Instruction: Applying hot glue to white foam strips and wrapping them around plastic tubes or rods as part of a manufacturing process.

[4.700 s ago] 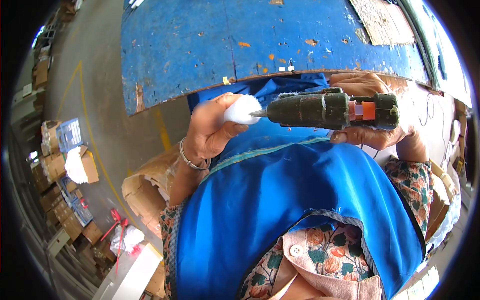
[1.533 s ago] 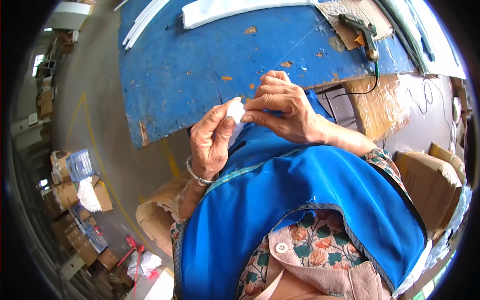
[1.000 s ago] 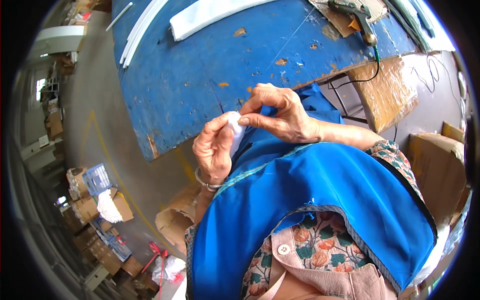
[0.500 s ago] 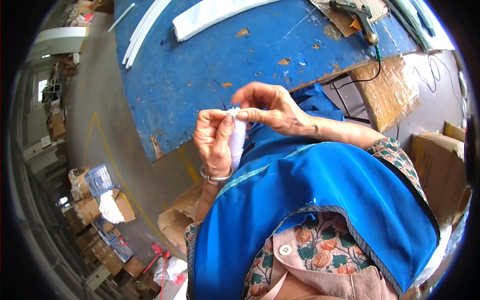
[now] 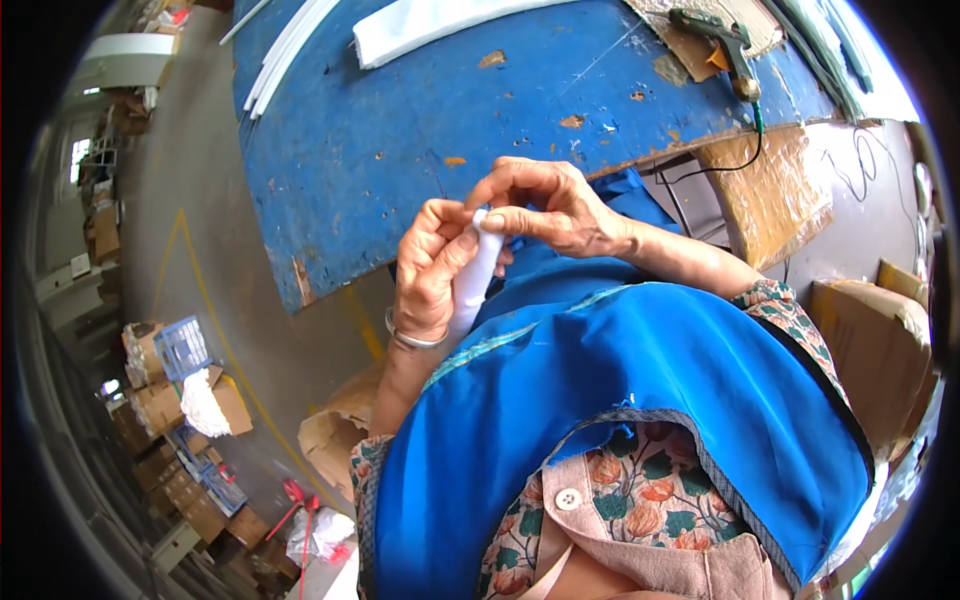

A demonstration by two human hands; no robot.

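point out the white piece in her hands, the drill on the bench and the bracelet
white piece (image 5: 470, 290), head view, mid length below the thumb
drill (image 5: 722, 35), head view, on its green body
bracelet (image 5: 412, 340), head view, band across left wrist

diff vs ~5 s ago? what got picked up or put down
The right hand let go of the drill, which now lies on the blue table, and moved to pinch the top of the white piece. The left hand holds that piece as before.

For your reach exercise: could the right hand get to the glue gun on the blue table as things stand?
Probably yes: the glue gun lies uncovered on the blue table, but the right hand is pinching a white piece.
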